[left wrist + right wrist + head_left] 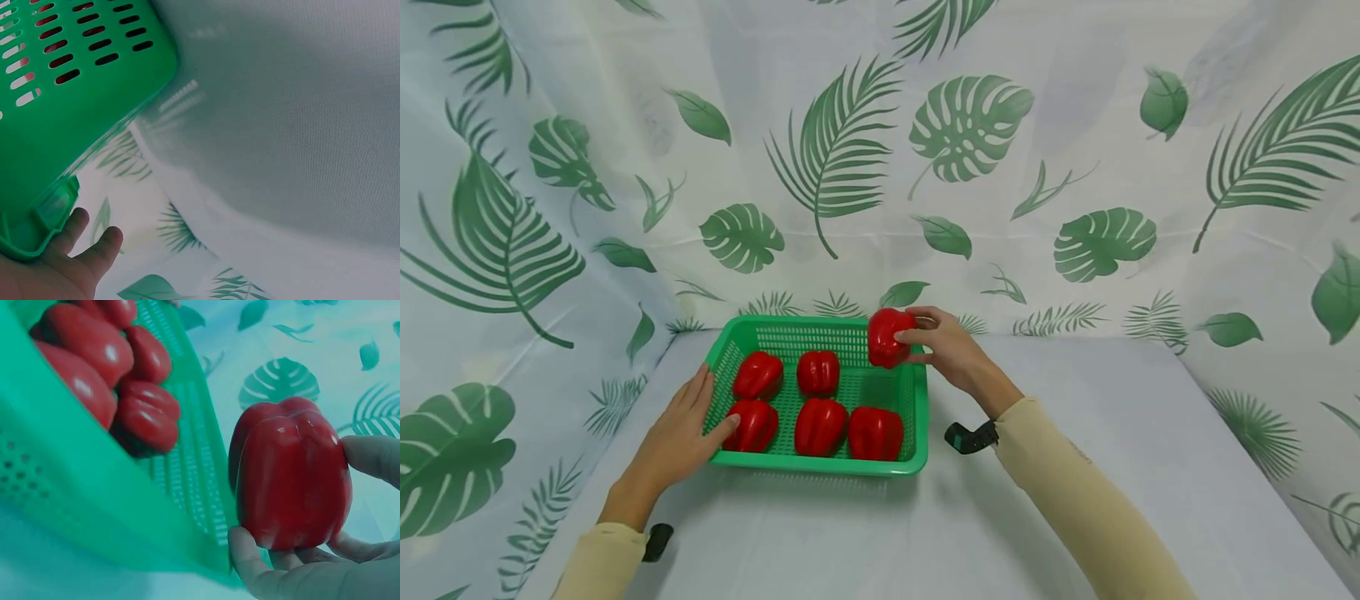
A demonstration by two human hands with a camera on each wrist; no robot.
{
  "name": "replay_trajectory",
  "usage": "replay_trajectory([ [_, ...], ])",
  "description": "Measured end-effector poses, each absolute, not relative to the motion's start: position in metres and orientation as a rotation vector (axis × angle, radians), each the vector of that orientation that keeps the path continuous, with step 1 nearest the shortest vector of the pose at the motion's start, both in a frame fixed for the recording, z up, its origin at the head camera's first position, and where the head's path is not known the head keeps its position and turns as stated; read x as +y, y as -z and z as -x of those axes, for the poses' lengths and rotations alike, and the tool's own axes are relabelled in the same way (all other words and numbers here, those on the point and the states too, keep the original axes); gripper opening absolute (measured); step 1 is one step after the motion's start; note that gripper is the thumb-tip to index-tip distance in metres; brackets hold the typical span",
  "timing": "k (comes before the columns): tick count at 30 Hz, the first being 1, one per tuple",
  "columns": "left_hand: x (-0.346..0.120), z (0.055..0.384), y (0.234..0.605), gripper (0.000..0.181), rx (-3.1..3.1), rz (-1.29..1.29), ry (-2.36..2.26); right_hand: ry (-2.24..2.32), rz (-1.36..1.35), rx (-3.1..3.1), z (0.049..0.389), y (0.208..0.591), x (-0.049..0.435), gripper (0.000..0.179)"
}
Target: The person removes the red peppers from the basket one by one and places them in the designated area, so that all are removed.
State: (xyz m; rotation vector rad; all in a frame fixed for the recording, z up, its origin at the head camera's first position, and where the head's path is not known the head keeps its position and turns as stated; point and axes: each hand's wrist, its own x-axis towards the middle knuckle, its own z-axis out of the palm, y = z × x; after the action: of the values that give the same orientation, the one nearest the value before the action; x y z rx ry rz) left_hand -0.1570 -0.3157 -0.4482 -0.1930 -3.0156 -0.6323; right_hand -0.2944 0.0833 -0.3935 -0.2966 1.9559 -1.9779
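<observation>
A green plastic basket (820, 463) with slotted walls stands on the table, and several red bell peppers lie inside it, one of them a pepper (822, 427) near the front middle. My left hand (673, 433) holds the basket's front left corner, thumb over the rim by the nearest pepper and fingers along the outer left side. Above the basket's far right corner, my right hand (946, 348) grips another red bell pepper (294, 481) between thumb and fingertips. In the right wrist view this pepper is upright, beside the basket wall (125, 506).
The basket stands on a pale table (1075, 417). Behind it hangs a white curtain (865, 283) printed with green leaves, which also covers the left and right sides. A small black device (972, 437) is strapped at the right wrist, another (658, 542) at the left.
</observation>
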Motion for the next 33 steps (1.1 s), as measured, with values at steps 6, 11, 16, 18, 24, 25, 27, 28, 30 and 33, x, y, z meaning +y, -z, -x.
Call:
replay_trajectory([
  [6, -0.317, 0.156, 0.447, 0.096, -3.018, 0.193, 0.627, 1.988, 0.298, 1.968, 0.293, 0.392, 0.105, 0.073],
  [11, -0.317, 0.156, 0.445, 0.095, -3.020, 0.186, 0.635, 1.973, 0.279, 1.985, 0.293, 0.394, 0.120, 0.075],
  [16, -0.318, 0.156, 0.446, 0.097, -3.021, 0.177, 0.640, 1.985, 0.256, 1.975, 0.293, 0.396, 0.130, 0.075],
  [18, -0.318, 0.156, 0.446, 0.097, -3.020, 0.178, 0.637, 1.995, 0.250, 1.965, 0.292, 0.396, 0.133, 0.074],
  [24, -0.317, 0.157, 0.448, 0.096, -3.016, 0.188, 0.638, 2.023, 0.215, 1.941, 0.290, 0.401, 0.145, 0.071],
  [25, -0.317, 0.157, 0.448, 0.096, -3.016, 0.190, 0.639, 2.028, 0.208, 1.938, 0.289, 0.402, 0.147, 0.070],
  [27, -0.317, 0.158, 0.449, 0.096, -3.014, 0.196, 0.635, 2.040, 0.201, 1.933, 0.289, 0.404, 0.151, 0.069],
  [28, -0.318, 0.158, 0.449, 0.096, -3.012, 0.199, 0.633, 2.044, 0.201, 1.932, 0.288, 0.405, 0.153, 0.069],
  [30, -0.318, 0.159, 0.450, 0.096, -3.008, 0.203, 0.630, 2.054, 0.192, 1.933, 0.288, 0.407, 0.157, 0.069],
  [33, -0.318, 0.159, 0.449, 0.096, -3.002, 0.201, 0.642, 2.054, 0.181, 1.939, 0.288, 0.411, 0.162, 0.070],
])
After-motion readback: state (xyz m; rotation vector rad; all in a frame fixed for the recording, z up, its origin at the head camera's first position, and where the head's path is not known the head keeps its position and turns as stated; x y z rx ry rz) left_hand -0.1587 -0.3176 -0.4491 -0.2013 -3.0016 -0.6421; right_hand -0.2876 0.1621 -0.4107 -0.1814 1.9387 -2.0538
